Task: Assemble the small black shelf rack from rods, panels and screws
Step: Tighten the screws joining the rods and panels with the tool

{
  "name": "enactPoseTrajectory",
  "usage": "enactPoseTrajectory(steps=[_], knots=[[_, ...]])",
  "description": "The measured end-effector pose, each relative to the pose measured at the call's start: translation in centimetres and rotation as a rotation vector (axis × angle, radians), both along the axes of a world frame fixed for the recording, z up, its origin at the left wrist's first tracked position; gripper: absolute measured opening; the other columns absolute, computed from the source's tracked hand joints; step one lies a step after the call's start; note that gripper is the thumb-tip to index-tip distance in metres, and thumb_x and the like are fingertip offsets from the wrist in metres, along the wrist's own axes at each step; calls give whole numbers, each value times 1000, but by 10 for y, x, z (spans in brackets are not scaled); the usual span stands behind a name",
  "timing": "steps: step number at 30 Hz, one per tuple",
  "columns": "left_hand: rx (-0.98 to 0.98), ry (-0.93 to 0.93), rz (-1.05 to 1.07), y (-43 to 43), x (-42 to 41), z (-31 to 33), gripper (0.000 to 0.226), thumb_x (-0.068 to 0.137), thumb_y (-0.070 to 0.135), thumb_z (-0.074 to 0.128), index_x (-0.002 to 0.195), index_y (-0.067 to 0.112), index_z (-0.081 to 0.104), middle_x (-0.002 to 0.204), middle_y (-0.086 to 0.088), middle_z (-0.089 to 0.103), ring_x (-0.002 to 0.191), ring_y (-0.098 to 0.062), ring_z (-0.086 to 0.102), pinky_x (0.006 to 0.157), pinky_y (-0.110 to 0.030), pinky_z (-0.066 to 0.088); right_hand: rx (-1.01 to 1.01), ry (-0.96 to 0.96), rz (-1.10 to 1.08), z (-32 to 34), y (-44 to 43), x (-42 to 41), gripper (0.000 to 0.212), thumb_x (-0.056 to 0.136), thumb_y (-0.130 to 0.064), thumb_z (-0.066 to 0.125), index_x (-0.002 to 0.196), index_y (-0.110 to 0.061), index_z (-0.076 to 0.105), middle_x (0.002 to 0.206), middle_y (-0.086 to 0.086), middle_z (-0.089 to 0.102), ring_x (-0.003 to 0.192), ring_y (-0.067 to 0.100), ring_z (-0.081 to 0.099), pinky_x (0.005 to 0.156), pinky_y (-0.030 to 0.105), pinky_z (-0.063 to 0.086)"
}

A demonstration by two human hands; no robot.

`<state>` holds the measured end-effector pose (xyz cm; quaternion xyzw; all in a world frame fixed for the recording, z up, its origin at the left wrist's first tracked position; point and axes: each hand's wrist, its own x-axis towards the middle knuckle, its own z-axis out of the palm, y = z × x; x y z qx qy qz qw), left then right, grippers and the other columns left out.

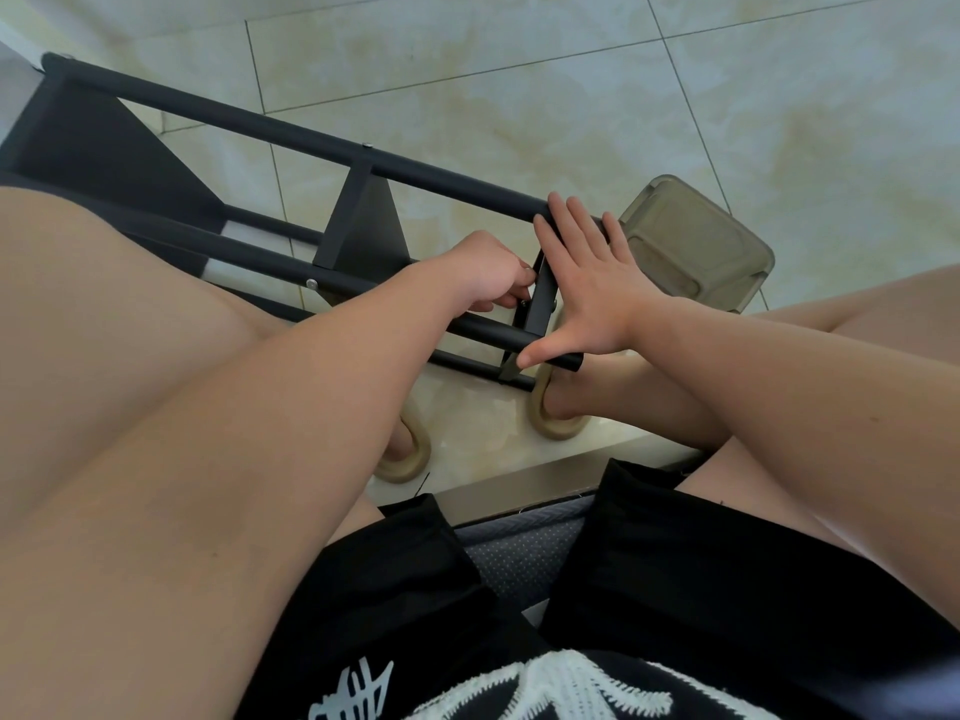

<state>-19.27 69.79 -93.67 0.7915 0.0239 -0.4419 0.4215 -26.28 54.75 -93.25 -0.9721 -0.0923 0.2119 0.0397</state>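
Observation:
The black shelf rack (322, 142) lies on its side across the tiled floor, its long rods running from upper left to centre right. Two black panels (366, 220) show between the rods. My right hand (587, 283) lies flat with spread fingers against the end panel (543, 298) and the rod ends. My left hand (491, 275) is curled inside the frame beside that end panel, its fingertips pinched at a small screw (523, 302) there. A silver screw head (311, 284) shows on the near rod.
A translucent grey-brown plastic box (696, 241) stands on the floor just right of the rack's end. My bare knees flank the rack, and my feet in beige slippers (558, 423) rest under it. A grey cushion edge lies below.

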Motion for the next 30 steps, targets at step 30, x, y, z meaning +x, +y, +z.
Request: enactPoseTrajectory(steps=[30], knots=[[8,66,-178,10,12,-5,12,100,13,54,94,11,64,67,9,74,75,-11,62,74,-27,54,-13,-23,6,-5,-2,-1,160,43,-108,35,160,-11,-12,166,11,-26,153,26,-24,124,52,-13]])
